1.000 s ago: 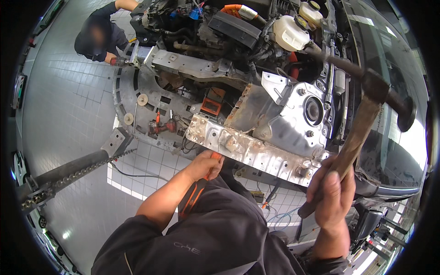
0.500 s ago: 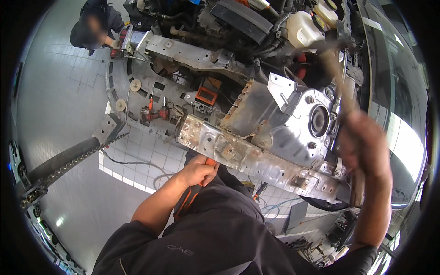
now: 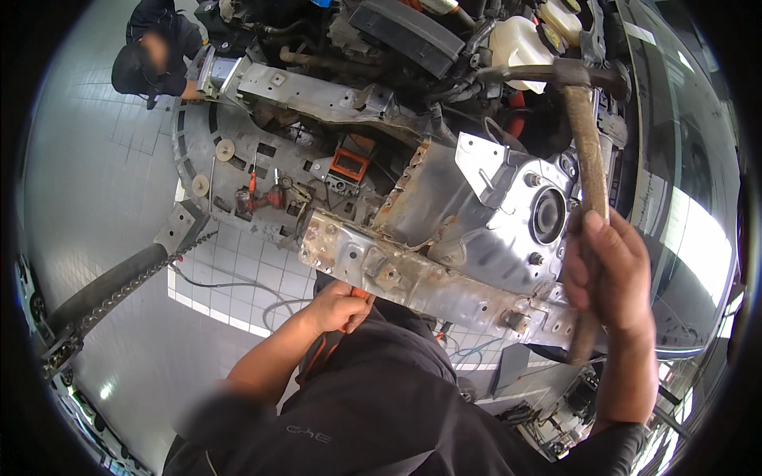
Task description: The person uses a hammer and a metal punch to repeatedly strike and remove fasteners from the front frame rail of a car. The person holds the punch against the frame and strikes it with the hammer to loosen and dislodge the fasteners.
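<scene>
My right hand (image 3: 611, 270) grips the worn wooden handle of a hammer (image 3: 589, 147) at the right; its dark steel head lies in view over the engine bay, near a white plastic reservoir (image 3: 520, 44). My left hand (image 3: 341, 309) is closed on an orange-handled tool (image 3: 359, 294), held low against the underside of a rusty, bare-metal rail (image 3: 373, 266); the tool's far end is hidden. Beside the hammer are the silver strut tower plate (image 3: 512, 230) with round opening and studs, and an upright white bracket (image 3: 480, 155).
A co-worker (image 3: 155, 59) in dark clothes bends at the car's far left front. A perforated steel platform (image 3: 194, 147) holds a red power drill (image 3: 258, 198), a screwdriver and discs. A chained pulling arm (image 3: 115, 285) stands lower left; dark bodywork and glass (image 3: 683, 222) curve at right.
My right hand and hammer have swung: the head has moved from the far right up and left over the engine bay. My left hand has dropped slightly, still gripping the orange tool.
</scene>
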A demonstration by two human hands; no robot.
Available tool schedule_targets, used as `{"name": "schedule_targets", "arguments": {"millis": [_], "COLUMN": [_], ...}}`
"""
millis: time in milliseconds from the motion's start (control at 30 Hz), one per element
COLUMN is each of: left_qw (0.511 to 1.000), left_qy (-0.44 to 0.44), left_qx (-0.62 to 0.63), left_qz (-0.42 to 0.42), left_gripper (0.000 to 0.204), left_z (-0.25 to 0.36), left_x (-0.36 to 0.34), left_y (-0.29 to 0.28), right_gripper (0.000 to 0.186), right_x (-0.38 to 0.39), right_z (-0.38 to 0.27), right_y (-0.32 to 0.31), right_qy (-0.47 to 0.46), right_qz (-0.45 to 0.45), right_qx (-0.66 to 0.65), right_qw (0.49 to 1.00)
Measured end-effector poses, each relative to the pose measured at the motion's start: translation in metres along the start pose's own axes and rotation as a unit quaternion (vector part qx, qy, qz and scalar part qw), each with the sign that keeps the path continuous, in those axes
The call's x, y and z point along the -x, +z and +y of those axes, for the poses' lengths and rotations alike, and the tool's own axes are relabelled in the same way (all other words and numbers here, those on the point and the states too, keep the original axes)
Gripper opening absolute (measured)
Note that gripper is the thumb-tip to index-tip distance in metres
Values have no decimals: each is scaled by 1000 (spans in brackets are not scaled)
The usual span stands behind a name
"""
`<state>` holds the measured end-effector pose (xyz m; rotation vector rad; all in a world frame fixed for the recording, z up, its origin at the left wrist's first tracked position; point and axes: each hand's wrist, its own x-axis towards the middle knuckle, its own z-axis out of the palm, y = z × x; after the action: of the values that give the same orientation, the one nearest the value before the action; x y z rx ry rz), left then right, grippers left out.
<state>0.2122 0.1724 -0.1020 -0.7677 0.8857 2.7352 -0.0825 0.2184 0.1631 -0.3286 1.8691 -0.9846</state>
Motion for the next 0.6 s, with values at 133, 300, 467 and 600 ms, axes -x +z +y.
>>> {"name": "schedule_targets", "arguments": {"millis": [133, 300, 467, 600], "left_qw": [1000, 1000, 999, 999], "left_qy": [-12, -2, 0, 25], "left_qx": [2, -4, -37, -40], "left_qz": [-11, 5, -21, -12], "left_gripper": [16, 18, 15, 13], "left_z": [3, 6, 9, 3], "left_x": [-2, 1, -1, -1], "left_y": [1, -1, -1, -6], "right_gripper": [30, 27, 27, 22], "right_x": [6, 8, 18, 19], "right_z": [36, 17, 49, 64], "right_y": [16, -2, 24, 14], "right_qy": [248, 63, 227, 202], "right_qz": [-198, -8, -179, -89], "right_qx": [351, 92, 347, 108], "right_qw": [881, 994, 892, 969]}}
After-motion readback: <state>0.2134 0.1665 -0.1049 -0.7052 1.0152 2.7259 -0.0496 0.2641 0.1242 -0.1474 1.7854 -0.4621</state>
